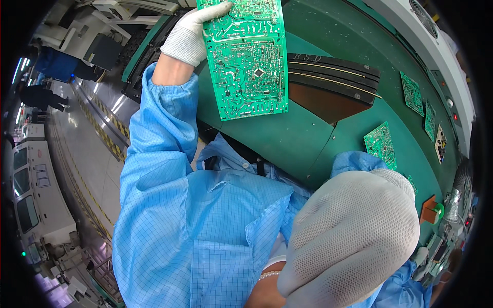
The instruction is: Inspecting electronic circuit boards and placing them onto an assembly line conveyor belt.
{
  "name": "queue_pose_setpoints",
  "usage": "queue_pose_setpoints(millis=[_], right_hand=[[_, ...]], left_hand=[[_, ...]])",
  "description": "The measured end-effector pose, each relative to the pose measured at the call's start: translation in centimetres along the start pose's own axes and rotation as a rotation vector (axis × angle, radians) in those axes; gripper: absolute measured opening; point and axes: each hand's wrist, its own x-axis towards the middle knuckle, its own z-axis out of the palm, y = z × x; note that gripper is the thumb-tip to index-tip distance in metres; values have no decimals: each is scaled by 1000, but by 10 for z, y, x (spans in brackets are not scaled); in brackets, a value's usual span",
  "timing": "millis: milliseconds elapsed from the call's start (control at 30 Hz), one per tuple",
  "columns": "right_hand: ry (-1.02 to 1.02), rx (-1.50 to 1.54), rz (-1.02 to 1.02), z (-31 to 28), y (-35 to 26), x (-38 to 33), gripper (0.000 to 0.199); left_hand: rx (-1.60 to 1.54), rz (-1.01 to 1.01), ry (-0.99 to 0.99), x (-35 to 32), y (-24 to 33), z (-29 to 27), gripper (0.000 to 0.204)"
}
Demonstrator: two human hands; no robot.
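A large green circuit board panel (246,77) hangs at the top middle, its face covered with small parts and a dark square chip. My left hand (191,36), in a white knit glove, grips the panel's upper left edge, with a finger laid over its face. Close to the camera at the lower right is my right hand (354,231), also in a white glove. Its back and bent knuckles fill that area, while its fingertips are hidden from sight. No held thing shows by it.
A black slotted rack (334,77) lies on the green table (292,138) behind the panel. Several smaller circuit boards (381,145) are spread toward the right. Machines (36,179) and a floor with striped markings lie to the left, where people stand farther off. Another blue sleeve (405,290) shows at the lower right.
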Motion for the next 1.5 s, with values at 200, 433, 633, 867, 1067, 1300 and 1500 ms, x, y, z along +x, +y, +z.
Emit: queue_pose_setpoints(millis=[200,433,633,867,1067,1300,1500], right_hand=[[-5,-1,-22,2,2,-2,30],[-2,7,-45,5,5,-4,29],[1,6,-63,4,7,-7,29],[-2,-16,-77,6,6,-7,29],[40,-69,-78,6,-4,-15,28],[66,-133,-70,7,-9,-23,28],[64,-177,-80,8,-18,-25,28]], left_hand=[[15,-31,15,0,1,-1,35],[20,-56,22,2,-1,-3,35],[5,-75,-2,3,0,0,35],[72,237,-591,17,2,-19,35],[934,161,31,-17,30,61,39],[1266,167,-389,16,16,55,52],[1511,403,-565,52,-5,54,46]])
